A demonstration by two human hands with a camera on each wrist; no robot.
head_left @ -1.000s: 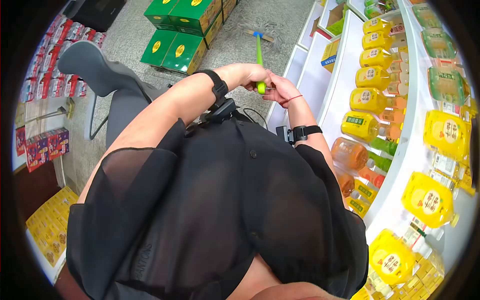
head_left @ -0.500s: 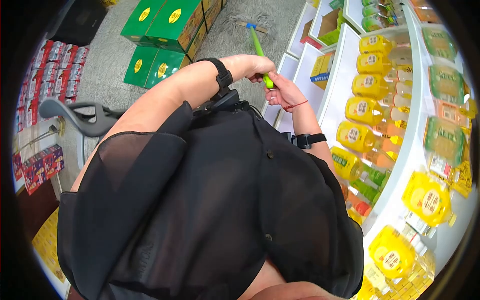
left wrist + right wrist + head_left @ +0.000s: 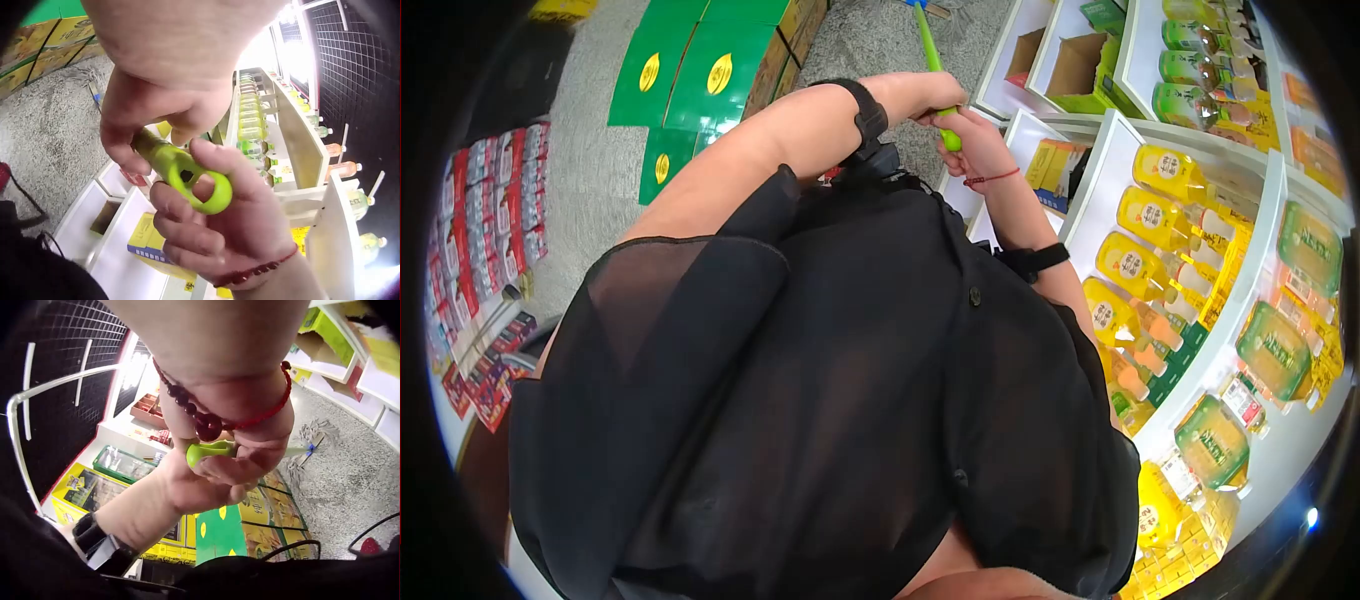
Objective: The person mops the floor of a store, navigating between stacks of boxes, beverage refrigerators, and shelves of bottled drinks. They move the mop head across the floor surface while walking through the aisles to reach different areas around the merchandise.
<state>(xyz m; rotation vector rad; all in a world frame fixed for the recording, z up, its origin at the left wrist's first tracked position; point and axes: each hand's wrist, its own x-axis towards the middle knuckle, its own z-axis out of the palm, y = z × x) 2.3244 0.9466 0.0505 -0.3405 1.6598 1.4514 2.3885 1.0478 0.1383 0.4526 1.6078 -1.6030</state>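
Note:
A mop with a bright green handle [image 3: 931, 48] slants away from my body, its looped end [image 3: 219, 195] towards me. My left hand [image 3: 940, 92] grips the handle a little below that end. Right at the end, my right hand [image 3: 980, 143], with a red bracelet at the wrist, curls its fingers around the handle. Both hands sit close together, overlapping in the right wrist view. The mop's grey strands [image 3: 322, 430] lie on the speckled floor, with a blue joint [image 3: 311, 449] above them; in the head view they are mostly cut off by the top edge.
White shelves [image 3: 1090, 190] with yellow juice bottles [image 3: 1165, 172] stand close on my right. Green cartons [image 3: 720, 65] are stacked ahead to the left. Red-and-silver packs [image 3: 495, 195] fill the far left side. An open green box [image 3: 1085, 75] sits on a low shelf.
The view has shifted forward, so the cartons and shelves appear nearer and the mop head has slid towards the top edge. Both hands keep their hold on the mop handle.

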